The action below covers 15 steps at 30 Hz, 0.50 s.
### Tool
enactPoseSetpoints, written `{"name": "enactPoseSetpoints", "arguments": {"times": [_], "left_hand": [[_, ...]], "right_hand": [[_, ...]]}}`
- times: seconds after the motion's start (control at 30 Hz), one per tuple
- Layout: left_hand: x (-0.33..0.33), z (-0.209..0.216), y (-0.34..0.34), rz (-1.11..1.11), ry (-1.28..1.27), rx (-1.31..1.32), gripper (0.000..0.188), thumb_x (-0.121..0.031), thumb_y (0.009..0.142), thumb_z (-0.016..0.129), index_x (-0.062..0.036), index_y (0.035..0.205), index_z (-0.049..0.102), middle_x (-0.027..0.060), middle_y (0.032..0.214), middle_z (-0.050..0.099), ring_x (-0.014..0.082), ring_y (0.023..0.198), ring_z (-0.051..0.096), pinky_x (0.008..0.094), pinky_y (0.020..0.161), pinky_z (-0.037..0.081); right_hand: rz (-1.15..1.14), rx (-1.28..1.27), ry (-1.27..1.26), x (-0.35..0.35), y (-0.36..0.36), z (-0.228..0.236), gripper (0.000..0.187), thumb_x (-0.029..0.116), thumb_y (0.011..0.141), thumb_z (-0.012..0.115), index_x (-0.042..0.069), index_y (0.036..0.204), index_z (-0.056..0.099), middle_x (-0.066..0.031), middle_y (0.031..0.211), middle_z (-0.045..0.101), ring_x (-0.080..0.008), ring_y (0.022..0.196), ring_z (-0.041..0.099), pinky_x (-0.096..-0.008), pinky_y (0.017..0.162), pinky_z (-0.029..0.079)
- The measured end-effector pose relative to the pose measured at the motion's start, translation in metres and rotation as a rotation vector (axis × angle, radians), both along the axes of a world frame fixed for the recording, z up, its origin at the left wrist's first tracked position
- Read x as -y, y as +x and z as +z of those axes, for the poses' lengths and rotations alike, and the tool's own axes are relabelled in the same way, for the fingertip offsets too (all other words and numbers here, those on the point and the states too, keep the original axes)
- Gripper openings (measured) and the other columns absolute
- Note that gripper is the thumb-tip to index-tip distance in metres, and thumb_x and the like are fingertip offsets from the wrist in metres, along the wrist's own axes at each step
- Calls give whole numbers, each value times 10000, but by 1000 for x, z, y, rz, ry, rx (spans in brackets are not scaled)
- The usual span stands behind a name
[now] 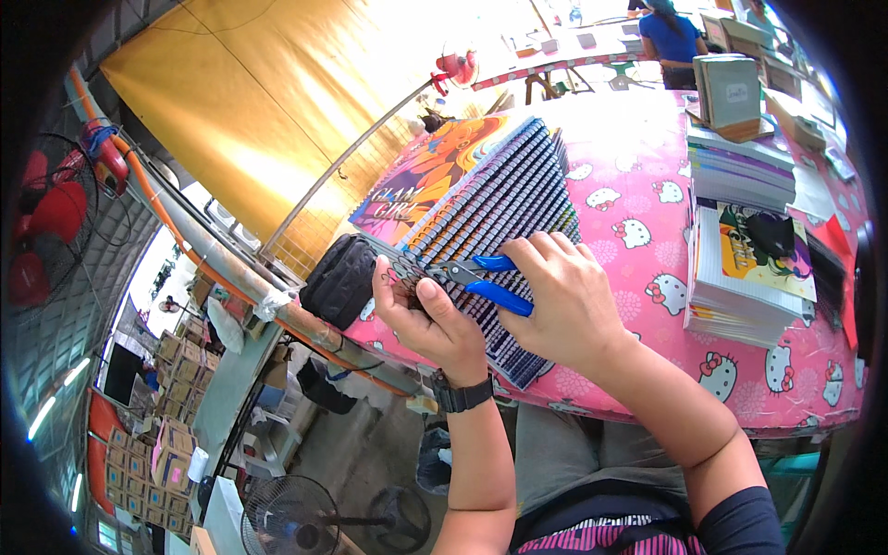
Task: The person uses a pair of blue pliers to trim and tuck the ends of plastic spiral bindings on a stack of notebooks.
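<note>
A tall stack of spiral-bound notebooks lies on the table in front of me, its rows of coils facing right and toward me. The top cover is orange and purple with a drawn figure. My right hand is closed on blue-handled cutting pliers, whose handles are spread apart. The metal jaws point left, at the coil ends by the stack's near corner. There my left hand, with a black watch on its wrist, has its thumb and bent fingers around a notebook's coiled corner. The exact contact of jaws and coil is too small to tell.
A black zippered pouch sits left of the stack at the table edge. The pink patterned tablecloth spreads rightward to piles of books. A pipe rail runs along the left, with a floor fan below. A person sits at the back.
</note>
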<state>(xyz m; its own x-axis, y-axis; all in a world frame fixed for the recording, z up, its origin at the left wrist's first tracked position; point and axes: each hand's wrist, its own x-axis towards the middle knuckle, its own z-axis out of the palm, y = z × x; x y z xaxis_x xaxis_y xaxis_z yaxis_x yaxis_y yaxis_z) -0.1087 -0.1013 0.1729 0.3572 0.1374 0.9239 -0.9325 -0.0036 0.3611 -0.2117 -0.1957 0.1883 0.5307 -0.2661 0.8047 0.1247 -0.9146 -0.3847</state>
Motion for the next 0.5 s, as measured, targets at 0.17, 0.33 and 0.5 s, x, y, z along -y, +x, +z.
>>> {"name": "enactPoseSetpoints", "arguments": {"times": [0.17, 0.33, 0.5], "left_hand": [[-4, -2, 2, -101, 13, 10, 454, -186, 984, 393, 47, 1359, 288, 181, 1141, 501, 205, 976, 528, 323, 837, 460], [-3, 1, 2, -127, -8, 22, 455, -161, 971, 389, 46, 1364, 287, 175, 1135, 497, 182, 926, 511, 298, 802, 451], [-7, 0, 2, -75, 40, 12, 477, -165, 969, 396, 43, 1376, 260, 131, 1016, 499, 157, 836, 486, 272, 731, 432]], "right_hand": [[24, -44, 47, -2, -6, 0, 374, 206, 642, 693, 35, 942, 550, -116, 857, 576, -290, 860, 580, -411, 736, 455], [16, -72, 35, -6, -7, 0, 372, 203, 644, 693, 37, 945, 551, -119, 860, 578, -290, 861, 579, -411, 734, 452], [12, -67, 60, -7, -10, 2, 366, 192, 644, 697, 37, 941, 549, -123, 851, 581, -297, 853, 584, -410, 738, 455]]}}
